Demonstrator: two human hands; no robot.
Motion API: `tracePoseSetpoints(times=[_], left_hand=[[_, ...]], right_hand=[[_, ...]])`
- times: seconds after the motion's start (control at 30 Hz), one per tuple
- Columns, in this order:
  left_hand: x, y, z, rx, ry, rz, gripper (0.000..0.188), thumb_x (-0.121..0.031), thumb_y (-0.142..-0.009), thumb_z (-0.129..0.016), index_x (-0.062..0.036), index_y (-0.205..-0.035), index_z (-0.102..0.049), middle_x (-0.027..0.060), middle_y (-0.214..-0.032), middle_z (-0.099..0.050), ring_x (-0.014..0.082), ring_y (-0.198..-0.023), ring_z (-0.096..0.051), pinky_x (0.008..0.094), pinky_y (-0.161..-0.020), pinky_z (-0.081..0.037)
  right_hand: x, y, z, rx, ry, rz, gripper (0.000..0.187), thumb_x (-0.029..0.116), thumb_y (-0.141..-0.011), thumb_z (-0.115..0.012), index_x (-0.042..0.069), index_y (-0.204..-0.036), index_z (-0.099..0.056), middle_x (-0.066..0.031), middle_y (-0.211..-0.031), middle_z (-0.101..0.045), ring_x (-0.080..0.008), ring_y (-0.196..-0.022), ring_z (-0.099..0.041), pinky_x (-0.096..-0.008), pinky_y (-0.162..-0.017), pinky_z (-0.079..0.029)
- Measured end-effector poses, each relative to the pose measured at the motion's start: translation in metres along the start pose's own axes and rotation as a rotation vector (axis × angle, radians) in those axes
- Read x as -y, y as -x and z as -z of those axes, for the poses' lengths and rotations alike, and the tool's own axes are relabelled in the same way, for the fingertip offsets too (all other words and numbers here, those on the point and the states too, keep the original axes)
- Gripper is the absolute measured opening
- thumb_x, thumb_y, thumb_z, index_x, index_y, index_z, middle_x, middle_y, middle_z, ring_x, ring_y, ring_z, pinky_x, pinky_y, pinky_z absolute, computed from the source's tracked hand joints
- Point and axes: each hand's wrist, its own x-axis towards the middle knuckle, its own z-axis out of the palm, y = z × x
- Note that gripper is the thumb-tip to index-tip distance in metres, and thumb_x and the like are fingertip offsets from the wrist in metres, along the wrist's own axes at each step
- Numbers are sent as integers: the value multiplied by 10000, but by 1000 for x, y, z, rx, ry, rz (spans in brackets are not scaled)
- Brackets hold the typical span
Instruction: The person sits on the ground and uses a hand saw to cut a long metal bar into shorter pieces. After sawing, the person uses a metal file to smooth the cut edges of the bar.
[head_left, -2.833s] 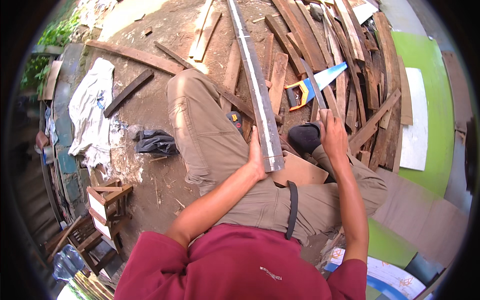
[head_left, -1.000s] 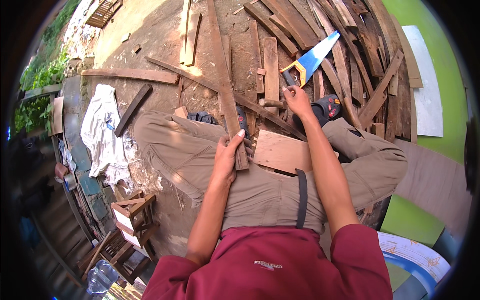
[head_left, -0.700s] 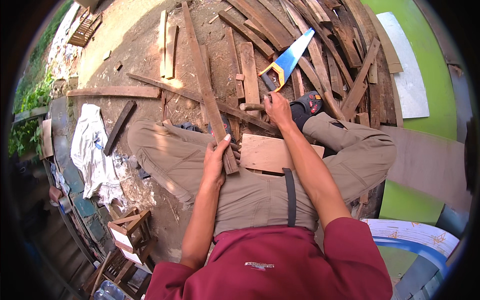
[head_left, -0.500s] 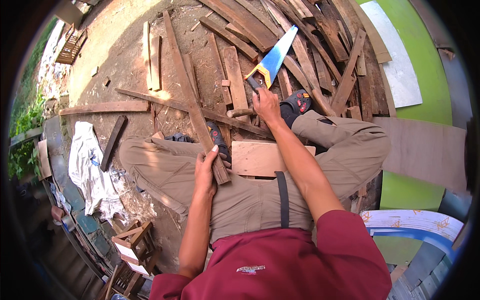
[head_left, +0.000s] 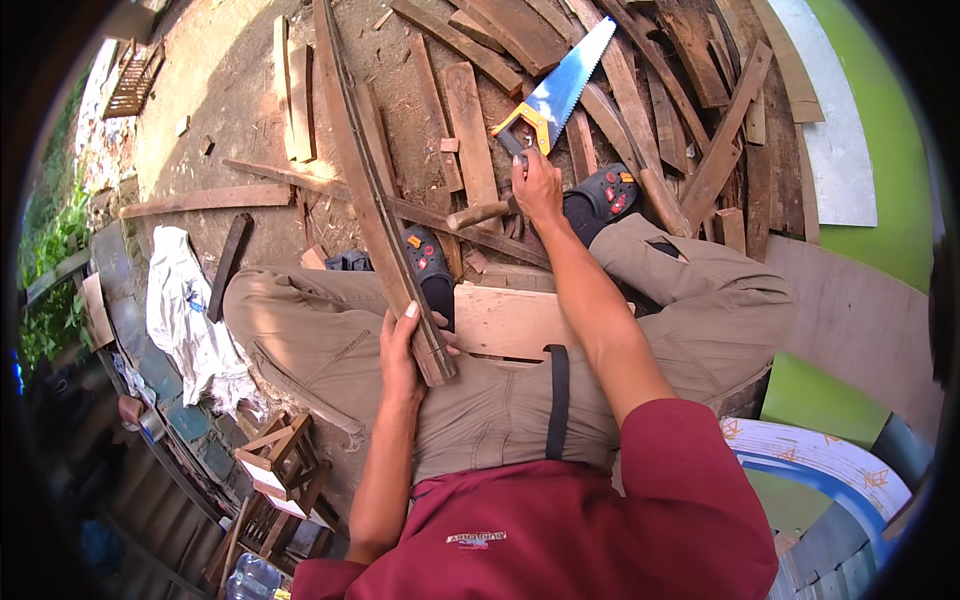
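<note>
My left hand is wrapped round the near end of a long brown wooden batten, which slants away from my lap to the far left. A dark groove or edge runs along its side. My right hand is closed at the black grip of a handsaw with a yellow-and-black handle. The saw's blue-and-silver blade points away to the far right over loose wood. Close to my right wrist lies a round wooden handle; its other end is partly hidden. A pale wooden board sits between my legs.
Loose planks pile up ahead and to the right. A white cloth lies on the left beside a dark wood piece. A small wooden frame and a clear plastic bottle stand lower left. Green sheeting is on the right.
The view has shifted slightly. The batten has turned a little in my left hand, so more of its side shows. My right hand stays at the saw's handle.
</note>
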Motion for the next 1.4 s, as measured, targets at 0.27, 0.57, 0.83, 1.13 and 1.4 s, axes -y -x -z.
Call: tracePoseSetpoints(times=[0.27, 0.57, 0.83, 1.13, 1.4], left_hand=[[11, -7, -15, -13, -76, 47, 458, -453, -1005, -552, -14, -1135, -554, 146, -951, -661, 272, -748, -715, 414, -617, -631], [8, -3, -25, -52, -84, 5, 510, -482, -1016, -503, -11, -1198, -579, 143, -961, -678, 258, -736, -710, 383, -596, -615], [-7, 2, -52, -9, -40, -86, 510, -494, -1015, -504, -10, -1139, -607, 139, -916, -687, 240, -722, -712, 370, -599, -618], [-14, 8, -67, -72, -9, -106, 533, -518, -999, -524, -14, -1149, -617, 156, -952, -699, 237, -726, -716, 357, -607, -620], [-19, 11, -65, -41, 36, -130, 514, -511, -994, -549, -15, -1118, -600, 155, -921, -678, 229, -714, -699, 344, -581, -601]], right_hand=[[41, 39, 44, 52, -72, 82, 210, 213, -940, -628, 65, -1088, -622, -131, -986, -687, -315, -946, -653, -463, -849, -437], [27, 34, 15, 19, -70, 166, 235, 198, -924, -647, 61, -1111, -608, -120, -933, -675, -321, -915, -649, -450, -830, -431], [46, 35, 150, -244, -379, -103, 281, 242, -966, -646, 26, -1142, -611, -122, -996, -639, -256, -899, -622, -408, -852, -471], [-160, -46, 209, 154, 381, -269, 697, 549, -899, -667, -60, -1230, -593, -321, -1244, -609, -467, -1192, -588, -517, -1028, -462], [-127, -44, 204, 386, 330, -452, 833, 714, -826, -645, -69, -1098, -731, -338, -1192, -673, -462, -1146, -659, -521, -977, -521]])
